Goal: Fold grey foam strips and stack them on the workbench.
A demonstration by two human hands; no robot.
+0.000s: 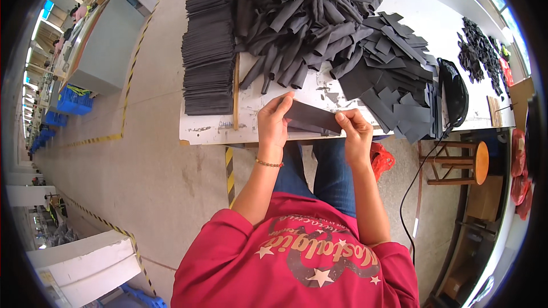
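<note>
White table (251,120) ahead; I'm pinching a dark strip (311,118) taut, left hand (273,122) and right hand (354,128) each closed on an end

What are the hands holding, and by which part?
Both hands hold one flat dark grey sheet piece above the table edge. The left hand pinches its left end, the right hand its right end, fingertips on the edges.
</note>
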